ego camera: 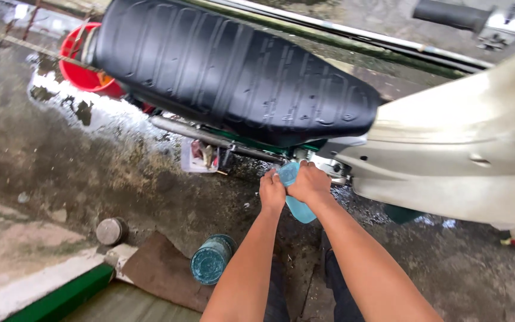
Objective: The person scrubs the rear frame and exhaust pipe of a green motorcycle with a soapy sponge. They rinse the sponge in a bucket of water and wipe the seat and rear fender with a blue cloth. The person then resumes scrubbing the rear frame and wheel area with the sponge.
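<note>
Both hands, left point(272, 192) and right point(310, 183), clamped a light blue bottle point(296, 203) under the black seat point(233, 71). It looked light, wet, likely slippery; mid-body hold seemed safest.

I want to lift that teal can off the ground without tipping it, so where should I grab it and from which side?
Take the teal can around its round side wall, coming down from above on the side nearest you. It leans with its top face tilted up, the rusty plate crowds its left, and both hands are busy on the blue bottle.

Soft daylight, glare on wet ground point(90, 110), edges warped.
</note>
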